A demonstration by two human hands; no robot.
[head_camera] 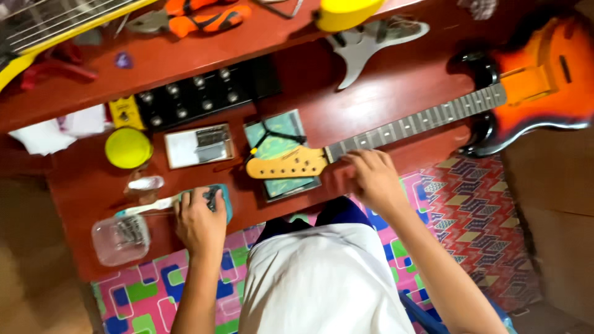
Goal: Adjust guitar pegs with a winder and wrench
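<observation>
Gripping a sunburst guitar's [544,80] dark-fretted neck [414,124], right hand [371,179] curls closed; left hand [199,219] clutches a teal tool [219,196].

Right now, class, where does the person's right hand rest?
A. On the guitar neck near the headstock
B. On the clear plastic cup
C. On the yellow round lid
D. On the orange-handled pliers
A: the right hand lies on the guitar neck just beside the pale wooden headstock, while the left hand is on a teal tool.
</observation>
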